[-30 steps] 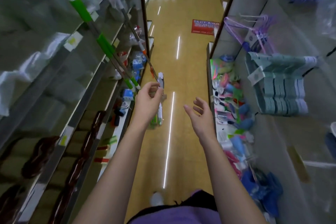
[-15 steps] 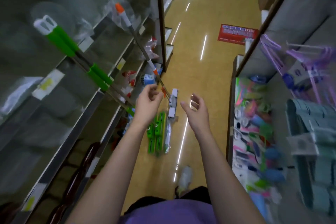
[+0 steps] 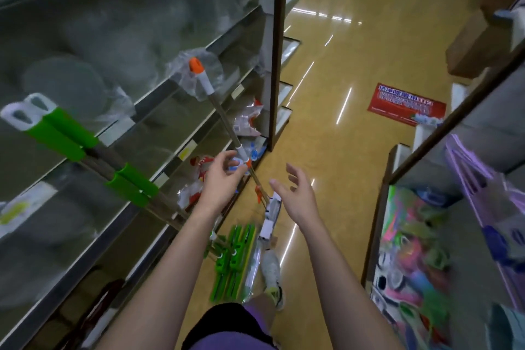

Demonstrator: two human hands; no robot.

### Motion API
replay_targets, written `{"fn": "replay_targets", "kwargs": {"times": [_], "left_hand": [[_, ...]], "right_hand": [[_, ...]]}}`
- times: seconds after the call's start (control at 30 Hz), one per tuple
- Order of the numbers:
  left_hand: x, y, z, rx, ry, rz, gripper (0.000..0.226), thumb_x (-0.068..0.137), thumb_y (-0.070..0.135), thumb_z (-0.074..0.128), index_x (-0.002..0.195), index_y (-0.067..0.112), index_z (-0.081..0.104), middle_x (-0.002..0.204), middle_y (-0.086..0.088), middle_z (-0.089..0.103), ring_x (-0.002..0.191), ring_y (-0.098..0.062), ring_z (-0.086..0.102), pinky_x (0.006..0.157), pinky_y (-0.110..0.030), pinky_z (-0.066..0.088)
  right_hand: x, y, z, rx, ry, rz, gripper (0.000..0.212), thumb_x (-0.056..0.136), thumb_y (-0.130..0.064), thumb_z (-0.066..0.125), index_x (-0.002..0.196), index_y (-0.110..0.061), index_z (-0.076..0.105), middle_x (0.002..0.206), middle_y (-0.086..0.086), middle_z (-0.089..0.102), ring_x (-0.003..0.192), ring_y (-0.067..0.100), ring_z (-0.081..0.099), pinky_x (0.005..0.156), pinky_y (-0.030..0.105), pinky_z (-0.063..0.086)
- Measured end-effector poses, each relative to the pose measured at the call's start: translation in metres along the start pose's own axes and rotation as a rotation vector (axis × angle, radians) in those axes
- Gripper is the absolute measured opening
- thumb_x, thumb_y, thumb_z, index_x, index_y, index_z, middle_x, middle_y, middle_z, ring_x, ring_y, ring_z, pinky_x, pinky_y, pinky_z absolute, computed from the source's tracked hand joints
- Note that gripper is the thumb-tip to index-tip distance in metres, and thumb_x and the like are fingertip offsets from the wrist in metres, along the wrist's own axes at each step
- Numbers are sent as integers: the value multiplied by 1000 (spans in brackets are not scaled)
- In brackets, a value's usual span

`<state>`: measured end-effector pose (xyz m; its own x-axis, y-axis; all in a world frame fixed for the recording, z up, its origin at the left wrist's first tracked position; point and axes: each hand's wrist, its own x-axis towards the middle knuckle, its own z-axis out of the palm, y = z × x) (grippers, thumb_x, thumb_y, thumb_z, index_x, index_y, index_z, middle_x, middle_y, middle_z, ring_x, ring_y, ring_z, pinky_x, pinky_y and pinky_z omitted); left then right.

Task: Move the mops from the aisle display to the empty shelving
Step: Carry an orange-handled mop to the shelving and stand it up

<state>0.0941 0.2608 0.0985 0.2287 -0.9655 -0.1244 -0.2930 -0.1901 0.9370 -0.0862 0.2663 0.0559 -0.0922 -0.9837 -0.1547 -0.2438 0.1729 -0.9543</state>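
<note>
Mops are all bunched along the shelving (image 3: 136, 111) that fills the left of the frame, leaning against its shelf edges with their heads down on the floor (image 3: 355, 71) near the bottom centre. Biggest thing is that shelving; its shelves look mostly bare apart from some blurry plastic-wrapped stuff and small packets lower down, hard to say what. Next down in size, the two green-handled mops (image 3: 68, 139) lie side by side across the left, white hanging loops at the upper left, green flat heads by the person's shoe (image 3: 271, 270). Then the orange-tipped mop (image 3: 203, 79), thinner, its top wrapped in clear plastic at upper centre, pole running down to centre frame.

Left hand (image 3: 220, 182) has its fingertips pinched around that thin pole right at the orange collar. Right hand (image 3: 298, 196) is just beside it, fingers spread wide, holding nothing.

Progress-wise, looks like three mops are already resting at the shelving and this one's just being settled into place. Whether more are waiting elsewhere, can't tell from here.
</note>
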Motion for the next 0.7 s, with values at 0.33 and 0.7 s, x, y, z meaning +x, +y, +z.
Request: {"fn": "replay_targets", "kwargs": {"times": [0.33, 0.7], "left_hand": [[187, -22, 50, -236, 185, -273, 42, 95, 22, 69, 133, 16, 55, 116, -4, 68, 105, -19, 65, 88, -37, 54], [279, -43, 26, -241, 320, -463, 38, 95, 24, 70, 128, 22, 52, 115, -4, 66, 108, -28, 65, 91, -44, 55]], "right_hand": [[186, -7, 21, -208, -232, 75, 75, 85, -46, 75, 148, -23, 42, 150, -5, 45, 129, 12, 46, 100, 29, 41], [309, -25, 81, -255, -490, 37, 78, 85, -41, 77, 151, -18, 41, 151, -1, 46, 137, 15, 44, 108, 32, 41]]}}
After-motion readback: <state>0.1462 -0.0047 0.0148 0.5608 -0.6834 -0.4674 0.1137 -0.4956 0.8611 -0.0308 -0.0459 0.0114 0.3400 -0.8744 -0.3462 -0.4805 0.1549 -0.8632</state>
